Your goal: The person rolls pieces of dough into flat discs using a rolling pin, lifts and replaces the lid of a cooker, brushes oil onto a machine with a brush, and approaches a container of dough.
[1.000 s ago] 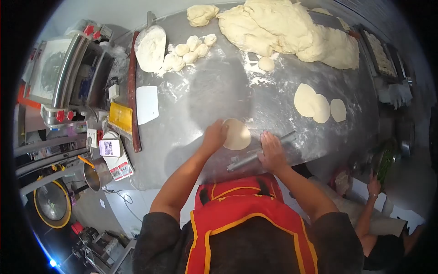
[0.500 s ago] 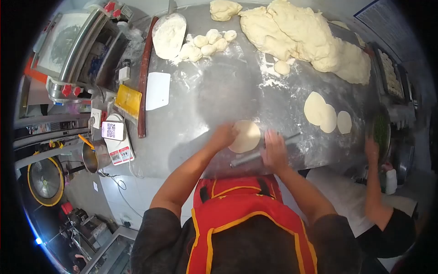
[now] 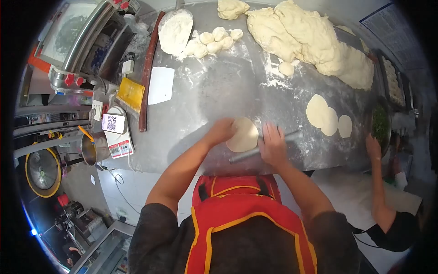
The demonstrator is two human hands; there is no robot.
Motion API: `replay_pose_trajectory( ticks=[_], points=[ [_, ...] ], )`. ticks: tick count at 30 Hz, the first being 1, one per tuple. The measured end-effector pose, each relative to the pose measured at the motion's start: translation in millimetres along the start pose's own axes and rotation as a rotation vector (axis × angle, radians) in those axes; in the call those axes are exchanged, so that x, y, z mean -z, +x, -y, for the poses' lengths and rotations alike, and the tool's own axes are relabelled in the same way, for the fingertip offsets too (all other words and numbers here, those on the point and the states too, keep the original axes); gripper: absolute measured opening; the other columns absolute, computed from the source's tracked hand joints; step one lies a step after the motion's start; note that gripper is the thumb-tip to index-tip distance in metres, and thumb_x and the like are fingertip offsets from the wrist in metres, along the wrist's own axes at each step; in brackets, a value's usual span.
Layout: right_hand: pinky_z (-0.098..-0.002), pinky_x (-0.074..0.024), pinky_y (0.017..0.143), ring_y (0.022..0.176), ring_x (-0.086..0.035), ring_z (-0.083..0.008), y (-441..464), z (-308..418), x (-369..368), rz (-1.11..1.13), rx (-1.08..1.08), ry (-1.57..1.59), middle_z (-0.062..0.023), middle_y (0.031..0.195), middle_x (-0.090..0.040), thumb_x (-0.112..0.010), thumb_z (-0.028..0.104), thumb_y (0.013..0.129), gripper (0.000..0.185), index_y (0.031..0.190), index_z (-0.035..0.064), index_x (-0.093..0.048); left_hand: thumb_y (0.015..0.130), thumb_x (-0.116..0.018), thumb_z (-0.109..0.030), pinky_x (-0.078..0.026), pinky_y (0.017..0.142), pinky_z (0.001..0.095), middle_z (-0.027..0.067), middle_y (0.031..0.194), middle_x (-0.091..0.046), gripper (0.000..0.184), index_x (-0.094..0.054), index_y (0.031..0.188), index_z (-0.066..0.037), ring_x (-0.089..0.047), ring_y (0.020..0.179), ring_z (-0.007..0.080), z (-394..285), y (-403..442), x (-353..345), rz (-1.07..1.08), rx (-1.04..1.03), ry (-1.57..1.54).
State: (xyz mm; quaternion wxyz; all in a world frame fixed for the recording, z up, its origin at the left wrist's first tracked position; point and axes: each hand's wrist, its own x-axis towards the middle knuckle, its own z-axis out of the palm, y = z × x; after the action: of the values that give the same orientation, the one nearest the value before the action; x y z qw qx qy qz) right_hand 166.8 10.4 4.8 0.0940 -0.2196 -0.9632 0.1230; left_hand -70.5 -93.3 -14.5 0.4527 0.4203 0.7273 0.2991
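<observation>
A thin round dough wrapper (image 3: 243, 135) lies on the floury grey worktop in front of me. My left hand (image 3: 222, 131) pinches its left edge, fingers closed. Just right of the wrapper, my right hand (image 3: 273, 145) holds a slim grey rolling pin (image 3: 244, 155) under its palm, with the fingers reaching over it. The pin slants up to the right, its near end below the wrapper. Farther right are several flattened dough rounds (image 3: 316, 111), some overlapping. A single dough ball (image 3: 286, 69) sits near the large dough mass (image 3: 310, 34).
Several dough pieces (image 3: 214, 44) lie beside a flour scoop (image 3: 175, 32) at the back. A long wooden stick (image 3: 148, 82), white scraper (image 3: 160, 85) and scale (image 3: 119, 144) are on the left. Another person's hand (image 3: 373, 147) is by a bowl of greens (image 3: 380, 123) at right.
The whole view has shifted and turned slightly. My left hand stays at the wrapper's left edge. My right hand and the rolling pin have moved slightly away from me.
</observation>
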Motion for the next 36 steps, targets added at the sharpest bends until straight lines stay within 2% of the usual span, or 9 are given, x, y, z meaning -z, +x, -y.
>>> replay_pose_trajectory(
  ticks=[6,9,16,18,21,24,28,31,36],
  points=[
    [-0.0451,-0.0260,0.113,0.137,-0.035,-0.0320,117.2,-6.8,-25.7,0.064,-0.075,-0.129,-0.0186,0.144,-0.042,-0.045,0.033,0.098,0.054,0.137,-0.0032,-0.043,0.087,-0.060,-0.034,-0.051,0.079,0.0457,0.0157,0.093,-0.070,0.029,-0.069,0.095,-0.008,-0.066,0.090,0.0356,-79.7,21.4,0.6,-0.033,0.156,0.543],
    [-0.0493,-0.0237,0.113,0.136,-0.037,-0.0312,24.4,4.0,-8.3,0.150,-0.061,-0.120,-0.0191,0.143,-0.043,-0.056,0.036,0.090,0.062,0.138,-0.0005,-0.043,0.083,-0.062,-0.027,-0.051,0.072,0.0485,0.0176,0.089,-0.069,0.022,-0.069,0.088,-0.007,-0.067,0.086,0.0349,-58.0,27.2,-1.2,0.080,0.013,0.621],
    [-0.0506,-0.0287,0.108,0.130,-0.043,-0.0302,-57.1,-0.5,10.4,0.089,0.014,0.184,-0.0127,0.139,-0.048,-0.064,0.029,0.079,0.061,0.134,0.0070,-0.048,0.091,-0.059,-0.033,-0.046,0.087,0.0470,0.0221,0.104,-0.065,0.033,-0.064,0.104,-0.003,-0.061,0.100,0.0403,-129.8,130.4,-73.8,0.355,-0.443,-0.056],
    [-0.0490,-0.0306,0.107,0.129,-0.045,-0.0263,-52.6,-4.9,2.9,0.046,0.033,0.130,-0.0095,0.138,-0.050,-0.063,0.030,0.080,0.057,0.132,0.0098,-0.051,0.092,-0.059,-0.036,-0.043,0.091,0.0458,0.0220,0.117,-0.060,0.039,-0.059,0.112,-0.003,-0.056,0.109,0.0372,-130.9,180.3,-68.3,0.090,-0.409,-0.302],
    [-0.0464,-0.0324,0.106,0.127,-0.046,-0.0217,-52.5,-2.2,3.1,0.045,0.033,0.079,-0.0056,0.135,-0.053,-0.062,0.031,0.080,0.053,0.129,0.0119,-0.055,0.082,-0.061,-0.015,-0.040,0.093,0.0465,0.0238,0.108,-0.057,0.033,-0.056,0.108,0.005,-0.052,0.103,0.0403,-107.1,243.7,12.6,-0.838,-0.372,0.440],
    [-0.0441,-0.0330,0.105,0.126,-0.047,-0.0196,-39.1,-0.5,19.8,0.137,0.022,0.060,-0.0034,0.134,-0.054,-0.061,0.032,0.080,0.051,0.128,0.0129,-0.057,0.086,-0.049,-0.013,-0.030,0.108,0.0498,0.0218,0.115,-0.058,0.039,-0.053,0.123,0.001,-0.051,0.115,0.0405,-83.5,273.5,104.7,-1.006,-0.225,1.033],
    [-0.0430,-0.0327,0.104,0.124,-0.048,-0.0190,-41.9,-1.7,15.4,0.060,0.017,0.096,-0.0027,0.132,-0.055,-0.060,0.032,0.081,0.050,0.127,0.0135,-0.058,0.088,-0.047,-0.011,-0.028,0.111,0.0455,0.0169,0.113,-0.060,0.042,-0.051,0.130,-0.006,-0.052,0.117,0.0346,-90.0,259.0,131.0,-0.534,-0.101,1.059],
    [-0.0427,-0.0323,0.104,0.123,-0.048,-0.0187,-38.3,2.8,25.6,0.138,-0.007,0.074,-0.0025,0.132,-0.055,-0.060,0.033,0.081,0.049,0.125,0.0136,-0.058,0.083,-0.052,-0.007,-0.040,0.100,0.0453,0.0166,0.098,-0.060,0.039,-0.056,0.121,-0.007,-0.056,0.107,0.0374,-93.8,215.1,97.0,-0.504,-0.252,0.957],
    [-0.0434,-0.0318,0.104,0.122,-0.049,-0.0196,-49.6,0.8,5.1,0.017,-0.001,0.096,-0.0032,0.131,-0.056,-0.060,0.031,0.080,0.049,0.125,0.0128,-0.058,0.079,-0.061,-0.010,-0.045,0.095,0.0450,0.0183,0.119,-0.058,0.043,-0.057,0.121,-0.009,-0.056,0.107,0.0373,-60.8,75.8,23.0,-0.408,-0.216,0.752]
  ],
)
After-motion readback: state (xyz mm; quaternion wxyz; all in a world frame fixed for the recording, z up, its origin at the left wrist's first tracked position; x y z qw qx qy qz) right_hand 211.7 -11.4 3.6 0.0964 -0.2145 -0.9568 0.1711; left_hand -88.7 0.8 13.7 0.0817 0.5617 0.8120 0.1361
